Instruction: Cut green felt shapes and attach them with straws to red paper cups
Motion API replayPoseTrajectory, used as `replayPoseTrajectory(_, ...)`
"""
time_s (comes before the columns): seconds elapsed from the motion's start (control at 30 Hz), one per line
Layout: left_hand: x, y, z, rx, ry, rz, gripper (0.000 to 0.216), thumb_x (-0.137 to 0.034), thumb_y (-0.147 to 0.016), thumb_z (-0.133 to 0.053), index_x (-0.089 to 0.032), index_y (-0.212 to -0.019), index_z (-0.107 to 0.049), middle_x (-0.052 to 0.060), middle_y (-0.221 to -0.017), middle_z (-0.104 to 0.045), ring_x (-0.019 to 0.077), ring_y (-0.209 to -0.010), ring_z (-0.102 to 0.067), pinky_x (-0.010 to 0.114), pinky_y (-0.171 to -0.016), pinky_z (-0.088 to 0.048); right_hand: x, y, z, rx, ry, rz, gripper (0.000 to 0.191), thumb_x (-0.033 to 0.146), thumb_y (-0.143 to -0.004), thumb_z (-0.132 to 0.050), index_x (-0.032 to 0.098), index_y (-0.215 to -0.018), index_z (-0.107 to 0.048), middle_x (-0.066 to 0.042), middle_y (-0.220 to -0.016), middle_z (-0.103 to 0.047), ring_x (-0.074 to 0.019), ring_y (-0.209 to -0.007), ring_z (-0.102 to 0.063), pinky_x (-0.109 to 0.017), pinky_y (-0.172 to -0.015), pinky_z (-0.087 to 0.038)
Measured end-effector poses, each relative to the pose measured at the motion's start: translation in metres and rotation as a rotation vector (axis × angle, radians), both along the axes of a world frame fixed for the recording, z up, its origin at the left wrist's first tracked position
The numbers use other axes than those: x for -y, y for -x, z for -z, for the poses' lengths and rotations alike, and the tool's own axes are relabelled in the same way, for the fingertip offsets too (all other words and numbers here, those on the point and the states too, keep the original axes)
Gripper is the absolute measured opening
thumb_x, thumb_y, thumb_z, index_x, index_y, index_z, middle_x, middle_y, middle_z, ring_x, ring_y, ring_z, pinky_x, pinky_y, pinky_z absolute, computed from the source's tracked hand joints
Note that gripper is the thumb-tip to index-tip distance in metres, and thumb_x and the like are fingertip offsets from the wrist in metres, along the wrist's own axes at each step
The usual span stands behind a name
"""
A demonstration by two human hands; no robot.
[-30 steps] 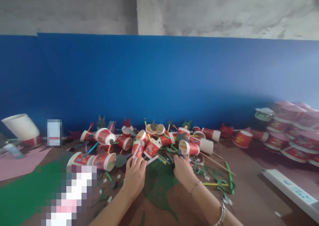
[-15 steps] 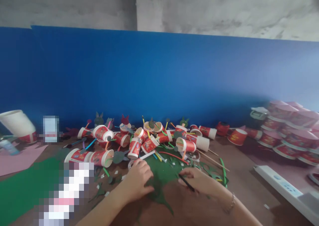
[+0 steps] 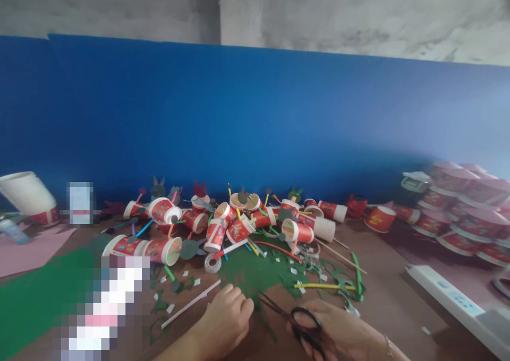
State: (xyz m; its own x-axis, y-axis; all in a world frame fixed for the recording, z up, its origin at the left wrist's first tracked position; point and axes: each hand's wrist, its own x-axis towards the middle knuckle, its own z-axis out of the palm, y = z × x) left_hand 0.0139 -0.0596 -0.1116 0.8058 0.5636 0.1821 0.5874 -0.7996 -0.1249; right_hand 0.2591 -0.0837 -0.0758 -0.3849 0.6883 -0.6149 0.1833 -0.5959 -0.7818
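In the head view, my right hand (image 3: 342, 326) grips a pair of black-handled scissors (image 3: 306, 318) by the handles. The blades point left, towards my left hand (image 3: 229, 318). That hand is closed, fingers curled in, and whatever is inside it is hidden. Just beyond both hands lies a green paper sheet (image 3: 249, 271) covered in part by cut scraps. A white stick (image 3: 191, 303) rests on the brown table, left of my left hand. A roll of clear tape (image 3: 212, 263) sits a little farther back.
Red paper cups (image 3: 239, 230) with straws and paper animal shapes are heaped along the blue partition (image 3: 247, 117). Wooden sticks (image 3: 340, 255) and a yellow straw (image 3: 324, 286) lie right of centre. A white power strip (image 3: 450, 292) and stacked cups (image 3: 474, 217) stand at the right.
My right hand has moved nearer, and the scissors now show clearly with their blades pointing left. My left hand has shifted nearer and curled closed, uncovering the tape roll and the white stick.
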Motion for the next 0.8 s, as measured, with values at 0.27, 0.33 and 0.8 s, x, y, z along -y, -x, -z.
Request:
replayPoseTrajectory(0.27,-0.001,0.0,0.01,0.14,-0.105,-0.018,0.012,-0.008,-0.076,-0.049,-0.019,-0.073,-0.045,0.001,-0.065,-0.055,0.0179,-0.063,-0.049,0.031,-0.062,-0.035,-0.007,0.03,0.019,-0.142,-0.055,0.094,0.038,0.048,-0.074,-0.061,0.011,-0.08,-0.062,-0.001,-0.057,-0.06,-0.0057,-0.038,-0.052,-0.011,-0.03,-0.03)
replayPoseTrajectory(0.33,-0.001,0.0,0.011,0.171,-0.109,-0.023,0.014,-0.007,-0.075,-0.049,-0.019,-0.071,-0.044,0.0,-0.064,-0.054,0.0177,-0.062,-0.049,0.031,-0.061,-0.035,-0.008,0.036,0.023,-0.143,-0.066,0.107,0.038,0.049,-0.074,-0.06,0.011,-0.081,-0.062,-0.001,-0.056,-0.059,-0.0058,-0.038,-0.052,-0.012,-0.03,-0.029)
replayPoseTrajectory(0.8,-0.002,0.001,0.005,0.189,0.008,-0.1,0.014,-0.009,-0.08,-0.049,-0.02,-0.08,-0.041,-0.002,-0.069,-0.058,0.0172,-0.066,-0.051,0.031,-0.064,-0.036,-0.012,0.037,0.031,-0.055,-0.1,0.101,0.043,0.052,-0.069,-0.064,0.011,-0.079,-0.06,0.004,-0.048,-0.05,-0.0018,-0.033,-0.038,-0.015,-0.03,-0.01)
